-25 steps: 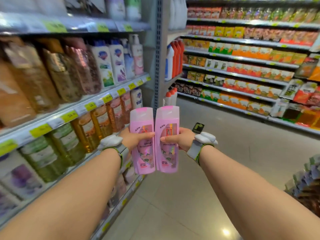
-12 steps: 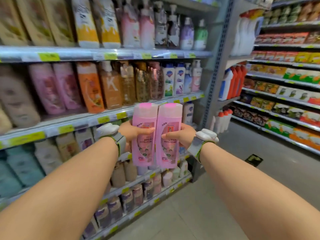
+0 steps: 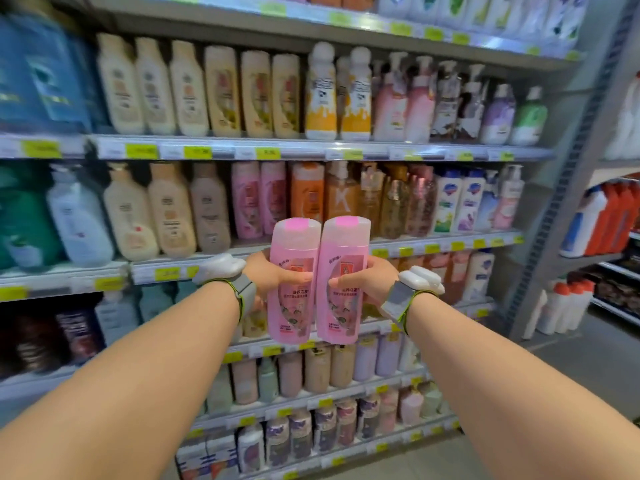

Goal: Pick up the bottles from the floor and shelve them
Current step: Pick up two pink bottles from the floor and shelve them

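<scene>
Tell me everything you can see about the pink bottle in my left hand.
The left bottle is translucent pink plastic with a flat pink cap on top and a printed label with red characters. It stands upright, held off the shelves, gripped at mid-height by the left hand, side by side with the right bottle, almost touching.

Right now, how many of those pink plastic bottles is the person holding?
2. One pink plastic bottle is in the left hand, the other in the right hand, side by side, upright. Similar pink bottles stand shelved behind.
</scene>
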`<state>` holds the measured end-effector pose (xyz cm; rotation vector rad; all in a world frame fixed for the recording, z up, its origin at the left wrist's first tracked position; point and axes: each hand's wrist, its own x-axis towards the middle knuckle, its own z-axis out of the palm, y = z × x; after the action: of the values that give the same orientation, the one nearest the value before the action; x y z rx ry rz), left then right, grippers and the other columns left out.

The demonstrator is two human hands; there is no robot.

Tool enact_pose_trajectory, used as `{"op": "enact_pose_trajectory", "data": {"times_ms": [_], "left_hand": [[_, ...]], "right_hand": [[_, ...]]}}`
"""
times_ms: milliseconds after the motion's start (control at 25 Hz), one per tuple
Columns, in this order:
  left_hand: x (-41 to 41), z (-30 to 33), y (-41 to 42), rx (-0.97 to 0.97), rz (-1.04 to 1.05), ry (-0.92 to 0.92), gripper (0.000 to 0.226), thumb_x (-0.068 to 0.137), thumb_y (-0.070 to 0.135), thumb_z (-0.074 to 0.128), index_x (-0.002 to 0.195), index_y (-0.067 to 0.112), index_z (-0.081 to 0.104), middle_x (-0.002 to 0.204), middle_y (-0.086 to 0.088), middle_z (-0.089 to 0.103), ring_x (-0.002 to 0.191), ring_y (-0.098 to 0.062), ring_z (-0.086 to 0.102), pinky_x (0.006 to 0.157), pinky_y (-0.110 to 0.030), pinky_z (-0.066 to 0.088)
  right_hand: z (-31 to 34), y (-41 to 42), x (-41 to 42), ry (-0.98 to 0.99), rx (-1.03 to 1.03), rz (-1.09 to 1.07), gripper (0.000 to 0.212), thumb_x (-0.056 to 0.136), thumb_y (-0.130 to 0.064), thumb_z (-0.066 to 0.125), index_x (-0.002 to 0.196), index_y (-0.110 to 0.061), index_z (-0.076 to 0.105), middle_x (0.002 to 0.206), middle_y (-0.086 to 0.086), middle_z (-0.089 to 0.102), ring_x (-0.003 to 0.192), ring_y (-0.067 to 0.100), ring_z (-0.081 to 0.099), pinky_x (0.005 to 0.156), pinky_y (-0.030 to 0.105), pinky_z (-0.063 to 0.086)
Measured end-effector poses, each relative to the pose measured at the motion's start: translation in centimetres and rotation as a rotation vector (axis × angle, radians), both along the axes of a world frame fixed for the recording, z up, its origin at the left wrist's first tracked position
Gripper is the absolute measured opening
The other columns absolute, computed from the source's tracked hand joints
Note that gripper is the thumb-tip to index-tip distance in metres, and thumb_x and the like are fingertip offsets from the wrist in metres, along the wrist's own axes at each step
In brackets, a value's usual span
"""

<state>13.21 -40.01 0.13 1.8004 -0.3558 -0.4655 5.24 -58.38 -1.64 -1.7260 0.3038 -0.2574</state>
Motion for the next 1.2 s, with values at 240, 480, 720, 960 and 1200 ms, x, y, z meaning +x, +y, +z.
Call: {"op": "enact_pose_trajectory", "data": {"times_ms": [240,480,720,960,1200], "left_hand": [[3.4,0.8,8.5,0.014,0.148,-0.077,0.052,0.06,0.021,0.09,0.102,0.011,0.061,0.1,-0.002,0.067,0.089,-0.02,0.061,0.061,-0.028,0.048],[7.8,2.2,14.8,0.041,0.145,-0.188,0.039,0.066,0.017,0.086,0.094,0.015,0.06,0.097,-0.007,0.067,0.081,-0.02,0.06,0.062,-0.028,0.048],[11.4,2.5,18.1,0.008,0.082,-0.235,0.041,0.061,0.011,0.088,0.086,0.02,0.057,0.098,-0.008,0.068,0.095,-0.026,0.066,0.086,-0.043,0.055],[13.4,2.5,18.0,0.024,0.068,-0.266,0.062,0.054,0.017,0.091,0.106,0.025,0.058,0.106,-0.003,0.07,0.099,-0.026,0.066,0.09,-0.049,0.053],[14.9,2.2,14.6,0.069,0.116,-0.229,0.058,0.057,0.019,0.09,0.106,0.028,0.06,0.101,-0.001,0.072,0.095,-0.025,0.066,0.085,-0.045,0.055]], "right_hand": [[1.4,8.6,5.4,0.028,-0.074,0.04,0.052,0.052,-0.015,0.088,0.099,-0.007,0.07,0.103,0.02,0.071,0.096,0.035,0.069,0.082,0.051,0.057],[2.6,14.8,8.9,-0.051,-0.057,0.074,0.032,0.067,0.005,0.079,0.09,-0.014,0.068,0.076,0.001,0.075,0.074,0.018,0.071,0.056,0.027,0.057],[2.5,17.6,10.7,-0.124,-0.057,-0.017,0.034,0.066,0.015,0.074,0.079,-0.016,0.065,0.054,-0.009,0.069,0.054,0.011,0.065,0.043,0.019,0.05],[2.7,16.6,12.3,-0.126,-0.097,-0.086,0.036,0.065,0.005,0.08,0.082,-0.023,0.065,0.076,-0.002,0.07,0.072,0.017,0.067,0.059,0.027,0.054],[3.9,12.5,15.1,-0.074,-0.08,0.002,0.033,0.073,-0.002,0.077,0.099,-0.017,0.065,0.082,-0.003,0.069,0.077,0.016,0.065,0.064,0.035,0.054]]}}
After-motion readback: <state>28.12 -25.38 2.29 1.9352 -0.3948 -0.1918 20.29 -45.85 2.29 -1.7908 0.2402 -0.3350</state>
